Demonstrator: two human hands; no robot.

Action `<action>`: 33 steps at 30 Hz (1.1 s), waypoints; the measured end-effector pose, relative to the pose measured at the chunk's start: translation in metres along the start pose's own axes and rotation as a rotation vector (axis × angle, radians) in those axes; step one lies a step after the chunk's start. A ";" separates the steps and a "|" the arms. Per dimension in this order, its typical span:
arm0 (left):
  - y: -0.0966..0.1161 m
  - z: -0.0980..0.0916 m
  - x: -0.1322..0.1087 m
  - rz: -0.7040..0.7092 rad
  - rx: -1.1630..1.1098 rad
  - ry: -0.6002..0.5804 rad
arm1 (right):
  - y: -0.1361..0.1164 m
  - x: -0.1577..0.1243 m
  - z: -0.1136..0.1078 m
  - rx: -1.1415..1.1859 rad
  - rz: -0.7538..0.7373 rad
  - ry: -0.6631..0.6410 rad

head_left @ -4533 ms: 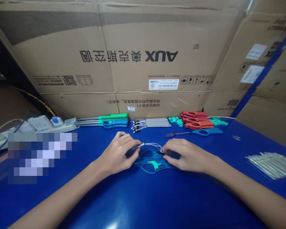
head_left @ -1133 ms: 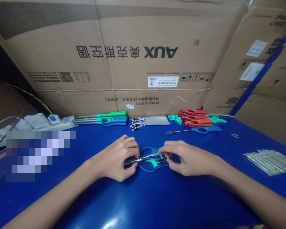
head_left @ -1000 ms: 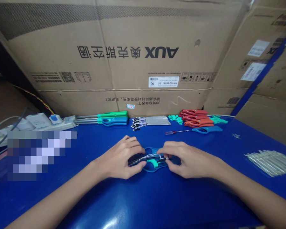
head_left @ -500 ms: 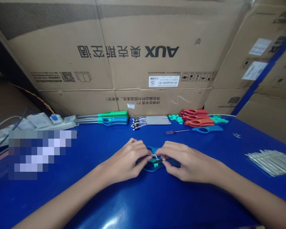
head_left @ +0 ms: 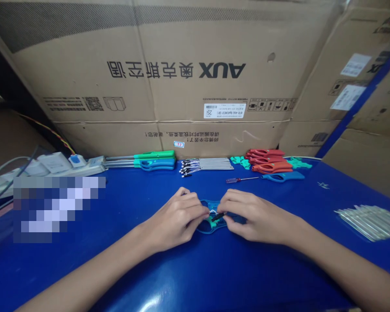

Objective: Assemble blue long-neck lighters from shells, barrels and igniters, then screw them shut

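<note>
And here's my right hand [head_left: 248, 214], grip drawn closed on the black piece [head_left: 218, 216]! My left hand [head_left: 183, 216] curls in beside the white wires [head_left: 212, 212]; whether it holds anything, I can't tell. Below both, mid-desk [head_left: 169, 273], the blue shell [head_left: 211, 228] lies hollow side up, probably so its inside is reachable.

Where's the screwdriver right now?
In the head view, the screwdriver lies right of centre on the blue table, beyond the right hand, its tip towards the blue handle shell.
</note>
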State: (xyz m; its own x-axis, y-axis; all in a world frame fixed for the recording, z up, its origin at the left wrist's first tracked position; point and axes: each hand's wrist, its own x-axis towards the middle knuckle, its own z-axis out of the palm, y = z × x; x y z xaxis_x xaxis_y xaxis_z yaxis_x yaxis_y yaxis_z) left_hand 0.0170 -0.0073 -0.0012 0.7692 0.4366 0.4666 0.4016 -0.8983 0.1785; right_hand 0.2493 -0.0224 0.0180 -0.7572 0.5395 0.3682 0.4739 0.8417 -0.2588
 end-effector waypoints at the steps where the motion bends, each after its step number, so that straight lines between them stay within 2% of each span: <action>1: 0.000 0.000 0.000 0.003 0.020 0.006 | -0.001 0.000 0.000 0.004 -0.002 0.005; 9: 0.002 0.001 0.001 0.048 0.138 0.104 | -0.004 0.001 0.004 -0.065 0.036 0.054; 19: -0.002 0.002 0.000 0.021 0.172 0.101 | -0.004 0.001 0.022 -0.019 0.102 0.157; 23: -0.005 0.000 -0.001 0.034 0.185 0.116 | -0.005 0.001 0.021 0.062 0.194 0.158; 28: -0.002 -0.001 0.000 0.115 0.256 0.109 | -0.011 0.009 0.019 0.259 0.398 0.127; 33: 0.002 0.001 0.001 0.134 0.286 0.074 | -0.012 0.013 0.025 0.251 0.464 0.192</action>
State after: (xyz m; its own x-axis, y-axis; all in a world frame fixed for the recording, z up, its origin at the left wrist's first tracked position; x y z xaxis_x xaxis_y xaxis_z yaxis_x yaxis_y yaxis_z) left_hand 0.0190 -0.0082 -0.0013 0.7906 0.3007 0.5334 0.4302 -0.8927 -0.1344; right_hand 0.2224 -0.0262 0.0038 -0.3881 0.8660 0.3153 0.5983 0.4969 -0.6286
